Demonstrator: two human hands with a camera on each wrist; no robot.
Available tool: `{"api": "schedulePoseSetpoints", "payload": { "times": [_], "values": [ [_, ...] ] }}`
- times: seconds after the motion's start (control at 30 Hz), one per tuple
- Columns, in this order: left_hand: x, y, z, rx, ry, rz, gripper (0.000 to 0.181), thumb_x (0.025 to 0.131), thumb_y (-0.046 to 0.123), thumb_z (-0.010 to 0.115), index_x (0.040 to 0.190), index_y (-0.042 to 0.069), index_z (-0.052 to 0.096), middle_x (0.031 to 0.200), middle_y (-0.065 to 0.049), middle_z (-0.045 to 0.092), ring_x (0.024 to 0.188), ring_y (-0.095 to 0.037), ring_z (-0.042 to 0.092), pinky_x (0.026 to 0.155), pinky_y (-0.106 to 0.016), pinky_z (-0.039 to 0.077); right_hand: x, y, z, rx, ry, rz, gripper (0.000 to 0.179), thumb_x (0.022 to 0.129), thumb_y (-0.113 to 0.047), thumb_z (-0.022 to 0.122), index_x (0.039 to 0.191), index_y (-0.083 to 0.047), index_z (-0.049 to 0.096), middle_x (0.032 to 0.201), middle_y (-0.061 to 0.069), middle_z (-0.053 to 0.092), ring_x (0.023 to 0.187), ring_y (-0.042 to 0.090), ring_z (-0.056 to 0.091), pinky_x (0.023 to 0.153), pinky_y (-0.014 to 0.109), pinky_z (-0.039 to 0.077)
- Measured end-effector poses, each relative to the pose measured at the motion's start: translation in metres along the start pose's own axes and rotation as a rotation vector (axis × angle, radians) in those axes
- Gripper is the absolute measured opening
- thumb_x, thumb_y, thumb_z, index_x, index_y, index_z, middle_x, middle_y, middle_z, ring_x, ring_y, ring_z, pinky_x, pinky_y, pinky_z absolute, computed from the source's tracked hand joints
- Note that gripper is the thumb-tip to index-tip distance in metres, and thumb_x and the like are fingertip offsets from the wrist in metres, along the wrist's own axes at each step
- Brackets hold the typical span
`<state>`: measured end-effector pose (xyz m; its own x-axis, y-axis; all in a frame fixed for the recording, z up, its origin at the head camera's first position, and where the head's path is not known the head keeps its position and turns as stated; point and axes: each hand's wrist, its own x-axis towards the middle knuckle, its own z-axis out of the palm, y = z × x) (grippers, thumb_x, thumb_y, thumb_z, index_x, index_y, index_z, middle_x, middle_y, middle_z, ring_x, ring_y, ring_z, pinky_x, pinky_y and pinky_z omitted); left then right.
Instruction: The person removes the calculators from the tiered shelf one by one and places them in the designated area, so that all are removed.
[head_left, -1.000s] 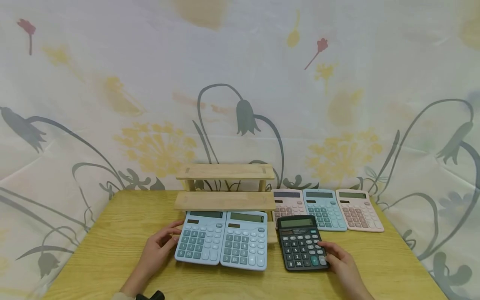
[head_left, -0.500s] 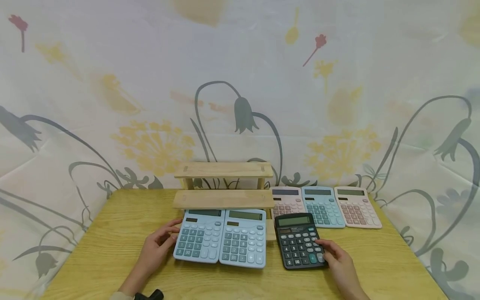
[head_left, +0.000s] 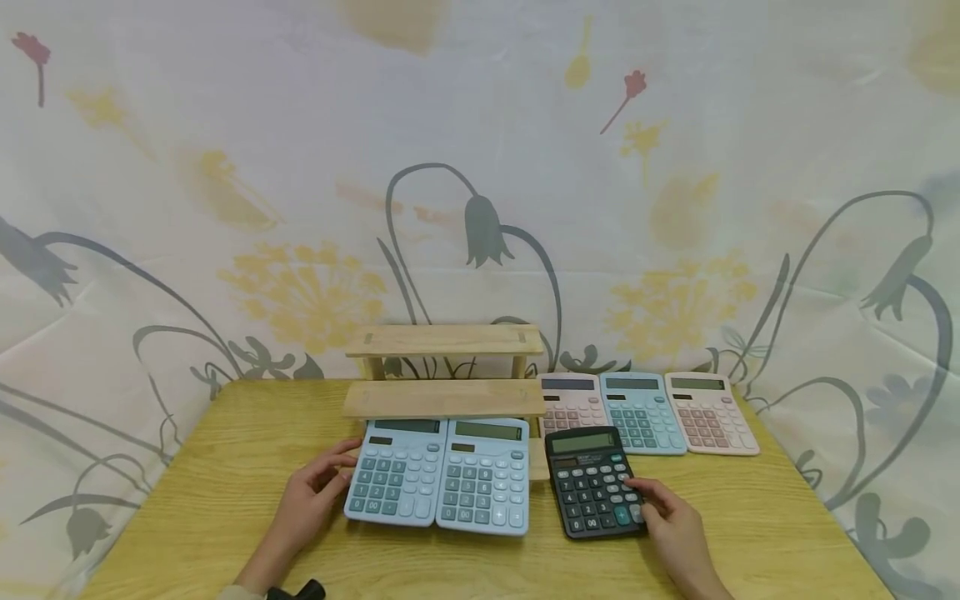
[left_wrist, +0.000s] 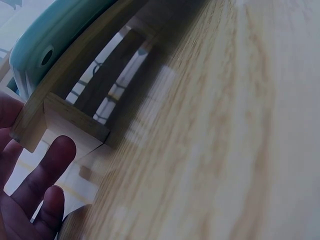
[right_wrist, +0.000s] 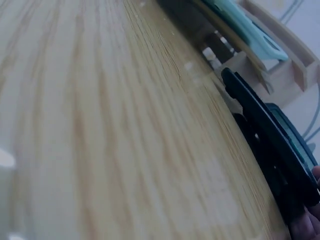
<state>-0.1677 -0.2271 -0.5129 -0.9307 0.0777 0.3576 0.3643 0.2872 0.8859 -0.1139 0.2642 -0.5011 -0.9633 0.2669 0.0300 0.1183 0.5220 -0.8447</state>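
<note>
In the head view my right hand point(head_left: 675, 521) pinches the right edge of a black calculator point(head_left: 596, 483). The right wrist view catches the black calculator point(right_wrist: 272, 130) side-on, tilted with a gap beneath it, fingers point(right_wrist: 302, 227) at its near end. My left hand point(head_left: 311, 496) is at the left end of the stepped wooden shelf point(head_left: 442, 400), beside two light blue calculators propped side by side on its lowest step. Up close in the left wrist view, one fingertip overlaps the end of the shelf board point(left_wrist: 30, 125), and other relaxed fingers point(left_wrist: 42, 175) extend below.
Behind the black calculator, a pink calculator point(head_left: 573, 400), a blue one point(head_left: 643, 417) and another pink one point(head_left: 708, 412) lie in a row. The wood-grain table point(head_left: 465, 575) meets a flower-printed cloth point(head_left: 480, 125) at the back.
The black calculator and my right hand have shifted slightly left. My left hand keeps its place by the shelf. The whole head view has drifted a little.
</note>
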Motion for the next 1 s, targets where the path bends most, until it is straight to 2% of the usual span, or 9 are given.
{"api": "schedulePoseSetpoints", "payload": {
  "times": [0.1, 0.2, 0.37, 0.47, 0.57, 0.7, 1.0],
  "values": [
    [-0.0003, -0.0001, 0.0001, -0.001, 0.001, -0.005, 0.011, 0.098, 0.004, 0.061, 0.104, 0.005, 0.07, 0.135, -0.015, 0.061, 0.118, 0.004, 0.053, 0.083, -0.017, 0.048, 0.0002, 0.0002, 0.0014, -0.022, 0.022, -0.019, 0.033, 0.09, 0.004, 0.051, 0.116, -0.003, 0.07, 0.122, 0.017, 0.067, 0.099, 0.012, 0.062, 0.078, 0.018, 0.049],
    [-0.0005, 0.0001, 0.0, -0.002, 0.001, -0.006, 0.011, 0.098, 0.004, 0.062, 0.104, 0.005, 0.07, 0.135, -0.015, 0.061, 0.118, 0.004, 0.053, 0.083, -0.017, 0.048, 0.0004, 0.0004, 0.0025, -0.044, 0.035, -0.03, 0.031, 0.089, 0.003, 0.054, 0.114, -0.004, 0.071, 0.12, 0.018, 0.067, 0.094, 0.013, 0.063, 0.075, 0.02, 0.05],
    [-0.0009, 0.0005, 0.0002, -0.006, -0.005, 0.0, 0.011, 0.098, 0.005, 0.061, 0.104, 0.005, 0.07, 0.135, -0.014, 0.061, 0.119, 0.002, 0.053, 0.083, -0.017, 0.048, 0.0002, 0.0001, 0.0042, -0.067, 0.033, -0.019, 0.028, 0.09, -0.002, 0.061, 0.117, -0.004, 0.069, 0.123, 0.021, 0.065, 0.104, 0.024, 0.065, 0.081, 0.027, 0.054],
    [-0.001, 0.0006, 0.0004, -0.004, -0.004, 0.0, 0.011, 0.098, 0.004, 0.061, 0.104, 0.006, 0.071, 0.135, -0.014, 0.061, 0.12, 0.004, 0.052, 0.084, -0.016, 0.047, -0.0003, -0.0005, 0.0052, -0.078, 0.033, -0.012, 0.028, 0.09, -0.007, 0.067, 0.117, -0.003, 0.068, 0.122, 0.021, 0.065, 0.105, 0.028, 0.065, 0.082, 0.032, 0.054],
    [-0.0009, 0.0008, 0.0007, -0.002, -0.003, 0.0, 0.011, 0.098, 0.004, 0.061, 0.104, 0.005, 0.071, 0.135, -0.015, 0.061, 0.12, 0.005, 0.052, 0.084, -0.015, 0.047, -0.0005, -0.0016, 0.0057, -0.096, 0.036, -0.001, 0.031, 0.088, -0.011, 0.072, 0.117, -0.003, 0.068, 0.117, 0.019, 0.067, 0.094, 0.024, 0.066, 0.076, 0.029, 0.053],
    [-0.001, 0.0007, 0.0009, -0.005, -0.001, -0.003, 0.011, 0.098, 0.003, 0.061, 0.104, 0.004, 0.07, 0.135, -0.016, 0.06, 0.12, 0.006, 0.052, 0.084, -0.016, 0.047, -0.0001, -0.0029, 0.0058, -0.12, 0.038, 0.009, 0.031, 0.087, -0.013, 0.074, 0.116, -0.004, 0.068, 0.107, 0.012, 0.068, 0.08, 0.018, 0.058, 0.067, 0.026, 0.047],
    [-0.0001, 0.0014, 0.0004, 0.003, 0.002, 0.003, 0.011, 0.097, 0.003, 0.061, 0.104, 0.004, 0.07, 0.135, -0.015, 0.061, 0.119, 0.006, 0.052, 0.084, -0.016, 0.047, -0.0013, -0.0022, 0.0046, -0.177, 0.048, -0.059, 0.024, 0.086, -0.011, 0.077, 0.109, -0.005, 0.073, 0.096, 0.007, 0.063, 0.077, 0.017, 0.054, 0.068, 0.027, 0.048]
  ]
}}
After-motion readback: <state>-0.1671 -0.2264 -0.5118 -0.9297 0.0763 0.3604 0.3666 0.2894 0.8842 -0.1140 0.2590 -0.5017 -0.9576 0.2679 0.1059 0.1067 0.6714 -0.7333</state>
